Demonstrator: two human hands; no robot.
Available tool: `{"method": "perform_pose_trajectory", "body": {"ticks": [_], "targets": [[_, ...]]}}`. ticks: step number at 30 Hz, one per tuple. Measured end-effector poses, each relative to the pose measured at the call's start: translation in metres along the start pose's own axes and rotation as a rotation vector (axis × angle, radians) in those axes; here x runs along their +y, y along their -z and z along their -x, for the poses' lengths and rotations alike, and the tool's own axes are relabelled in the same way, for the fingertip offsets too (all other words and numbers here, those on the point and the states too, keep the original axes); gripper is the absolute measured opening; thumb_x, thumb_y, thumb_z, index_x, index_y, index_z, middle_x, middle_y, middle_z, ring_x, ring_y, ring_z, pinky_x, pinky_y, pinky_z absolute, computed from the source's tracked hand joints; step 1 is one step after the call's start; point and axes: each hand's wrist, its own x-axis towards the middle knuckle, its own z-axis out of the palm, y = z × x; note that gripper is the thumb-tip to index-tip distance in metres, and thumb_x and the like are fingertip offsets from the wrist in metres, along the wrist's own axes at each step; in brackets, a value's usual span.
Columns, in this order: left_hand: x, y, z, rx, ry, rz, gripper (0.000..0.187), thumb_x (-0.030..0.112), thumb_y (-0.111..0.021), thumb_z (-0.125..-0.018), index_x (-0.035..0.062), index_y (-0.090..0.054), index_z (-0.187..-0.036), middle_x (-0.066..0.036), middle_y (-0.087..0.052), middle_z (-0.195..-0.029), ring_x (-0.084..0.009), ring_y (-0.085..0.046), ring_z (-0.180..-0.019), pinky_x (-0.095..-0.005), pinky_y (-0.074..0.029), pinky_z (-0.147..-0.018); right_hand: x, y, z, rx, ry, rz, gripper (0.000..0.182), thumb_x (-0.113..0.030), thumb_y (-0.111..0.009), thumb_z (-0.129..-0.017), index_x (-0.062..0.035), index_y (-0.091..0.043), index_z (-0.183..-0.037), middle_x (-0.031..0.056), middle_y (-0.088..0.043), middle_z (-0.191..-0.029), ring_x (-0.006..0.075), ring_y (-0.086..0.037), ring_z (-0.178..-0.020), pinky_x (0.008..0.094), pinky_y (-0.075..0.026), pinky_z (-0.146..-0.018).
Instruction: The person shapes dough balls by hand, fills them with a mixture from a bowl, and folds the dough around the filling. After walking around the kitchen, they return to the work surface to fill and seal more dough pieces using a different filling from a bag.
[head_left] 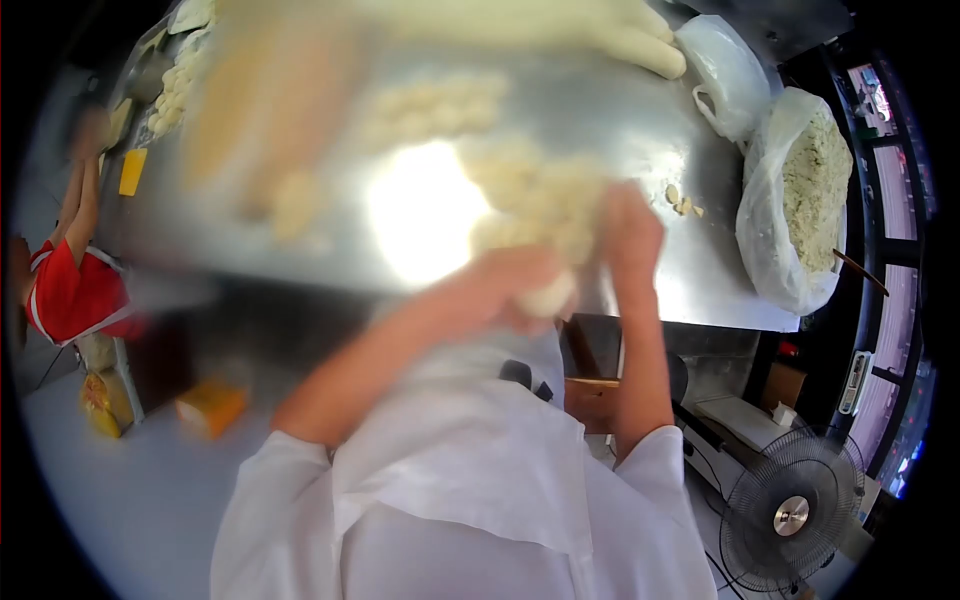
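Note:
My left hand [515, 280] is curled round a pale dough ball [548, 298] just off the front edge of the metal table [690, 270]. To its right, my right hand [632, 230] overlaps the right side of a cluster of dough pieces [540, 190]; motion smears its fingers. More dough balls [435, 105] lie in rows farther back on the metal. A few small dough scraps [682, 202] are scattered right of my right hand.
A clear plastic bag of crumbly greenish filling [820, 190] with a stick in it stands at the table's right end. Behind it lies another plastic bag [722, 75]. A long dough roll [640, 48] is at the back. A person in red [75, 290] is at left; a fan [792, 515] stands lower right.

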Motion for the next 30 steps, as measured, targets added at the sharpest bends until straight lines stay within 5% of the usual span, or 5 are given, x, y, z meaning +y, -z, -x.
{"method": "perform_pose_trajectory", "body": {"ticks": [9, 16, 19, 24, 30], "targets": [[-0.012, 0.055, 0.040, 0.242, -0.227, 0.804, 0.040, 0.035, -0.040, -0.108, 0.0038, -0.054, -0.128, -0.014, -0.060, -0.116, -0.0240, -0.060, -0.106, -0.0330, -0.053, -0.089, 0.085, 0.014, -0.031, 0.227, -0.052, 0.025, 0.026, -0.021, -0.066, -0.094, -0.0018, -0.066, -0.112, 0.0112, -0.064, -0.092, 0.0194, -0.057, -0.078, 0.0323, -0.047, -0.072], [-0.028, 0.086, 0.077, 1.059, -0.702, -1.020, 0.038, 0.016, -0.057, -0.096, -0.0005, -0.053, -0.130, -0.015, -0.052, -0.132, -0.0291, -0.054, -0.119, -0.0435, -0.042, -0.104, 0.009, 0.008, 0.004, 0.122, 0.004, -0.225, 0.024, -0.015, -0.062, -0.096, -0.0019, -0.068, -0.115, 0.0061, -0.067, -0.100, 0.0128, -0.060, -0.084, 0.0278, -0.048, -0.076], [-0.038, 0.095, 0.060, 0.920, -0.420, -1.725, 0.040, 0.011, -0.057, -0.094, -0.0003, -0.053, -0.132, -0.017, -0.048, -0.138, -0.0335, -0.048, -0.128, -0.0455, -0.036, -0.110, -0.035, -0.018, 0.022, -0.074, 0.013, -0.450, 0.019, -0.009, -0.061, -0.095, -0.0008, -0.068, -0.111, 0.0051, -0.068, -0.095, 0.0119, -0.062, -0.082, 0.0262, -0.049, -0.075], [-0.023, 0.100, 0.089, 1.186, -0.988, -1.248, 0.030, 0.000, -0.054, -0.092, -0.0027, -0.061, -0.121, -0.018, -0.060, -0.125, -0.0331, -0.054, -0.122, -0.0423, -0.038, -0.109, -0.108, -0.034, 0.042, -0.467, 0.441, -0.289, 0.028, -0.009, -0.067, -0.088, -0.0006, -0.066, -0.115, 0.0156, -0.068, -0.106, 0.0301, -0.066, -0.092, 0.0365, -0.052, -0.082], [-0.033, 0.144, 0.116, 1.332, -0.917, -1.015, 0.017, -0.003, -0.055, -0.093, -0.0019, -0.066, -0.106, -0.012, -0.066, -0.106, -0.0230, -0.063, -0.099, -0.0314, -0.048, -0.090, -0.140, -0.092, 0.054, -0.549, 0.635, -0.134, 0.057, -0.016, -0.076, -0.080, -0.0038, -0.055, -0.131, 0.0219, -0.056, -0.126, 0.0381, -0.058, -0.108, 0.0430, -0.049, -0.092]]}}
